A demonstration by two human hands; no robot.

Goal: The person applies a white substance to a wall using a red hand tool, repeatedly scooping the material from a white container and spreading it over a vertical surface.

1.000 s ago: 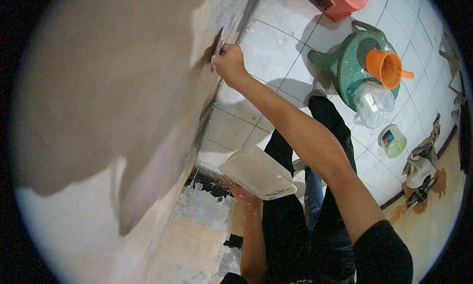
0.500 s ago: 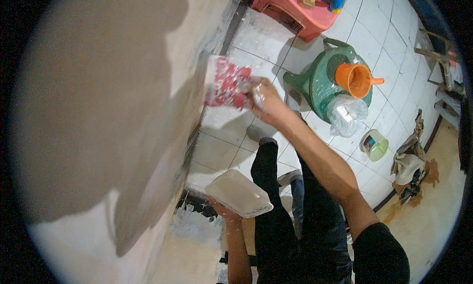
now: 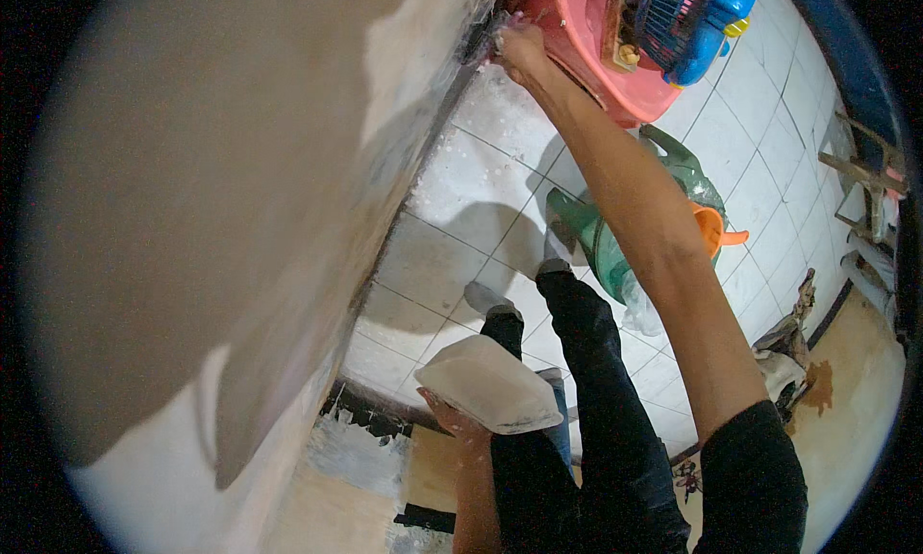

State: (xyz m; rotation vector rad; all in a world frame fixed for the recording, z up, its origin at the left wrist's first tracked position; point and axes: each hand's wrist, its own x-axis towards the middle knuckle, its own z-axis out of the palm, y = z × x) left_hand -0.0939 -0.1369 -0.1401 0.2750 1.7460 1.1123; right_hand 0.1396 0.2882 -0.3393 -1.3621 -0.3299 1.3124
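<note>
My left hand [image 3: 452,415] grips a whitish plastic tub [image 3: 492,386] from beneath, low and near my legs; the tub is tilted, and white smears show along its rim. Far up, my right hand [image 3: 521,52] reaches to the foot of the wall [image 3: 288,170], beside the pink plastic stool [image 3: 567,35]. Its fingers are closed round a flat red-and-white spreader; only a pinkish bit of it [image 3: 515,20] shows. Whitish smears mark the wall's lower edge there.
On the pink stool lie a blue fan [image 3: 687,25] and a small box. A green watering can [image 3: 606,256] and an orange dipper [image 3: 710,229] stand behind my right forearm. White-spattered floor tiles [image 3: 481,174] run along the wall. Rags [image 3: 784,367] lie at the right.
My right hand has moved away from me along the wall to the stool, taking the red-and-white spreader with it. The tub in my left hand has shifted slightly right. The view has moved too.
</note>
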